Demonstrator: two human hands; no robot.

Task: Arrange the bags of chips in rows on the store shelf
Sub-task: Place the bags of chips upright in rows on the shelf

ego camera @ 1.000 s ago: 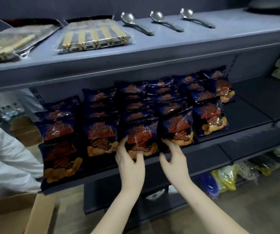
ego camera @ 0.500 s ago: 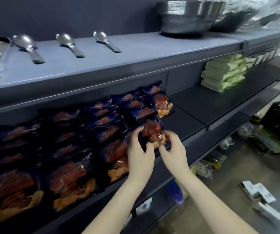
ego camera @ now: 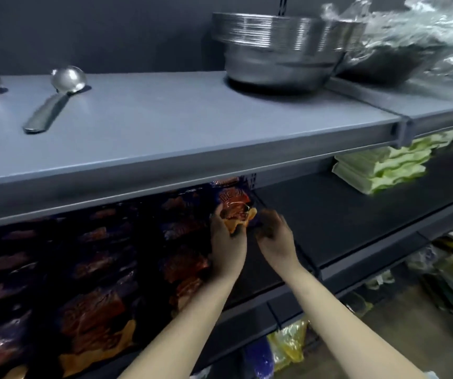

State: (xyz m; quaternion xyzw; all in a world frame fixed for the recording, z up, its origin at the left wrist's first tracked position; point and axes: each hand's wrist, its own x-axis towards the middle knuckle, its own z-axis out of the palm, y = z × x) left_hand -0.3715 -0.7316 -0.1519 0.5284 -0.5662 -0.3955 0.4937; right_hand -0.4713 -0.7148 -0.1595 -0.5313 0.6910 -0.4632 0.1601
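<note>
A bag of chips (ego camera: 236,209) sits at the right end of the rows of chip bags (ego camera: 91,283) on the dark lower shelf (ego camera: 342,222). The left hand (ego camera: 226,247) grasps its lower edge; the right hand (ego camera: 274,236), at 3 o'clock, touches its corner (grip unclear through blur). Steel bowls (ego camera: 277,56) stand at 12 o'clock above.

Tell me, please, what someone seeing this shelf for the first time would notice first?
Probably the two bare hands, left hand and right hand, reaching to a chip bag at the right end of the dark bags filling the lower shelf. Next, the stack of metal bowls on the grey shelf above, with a spoon to its left.
</note>
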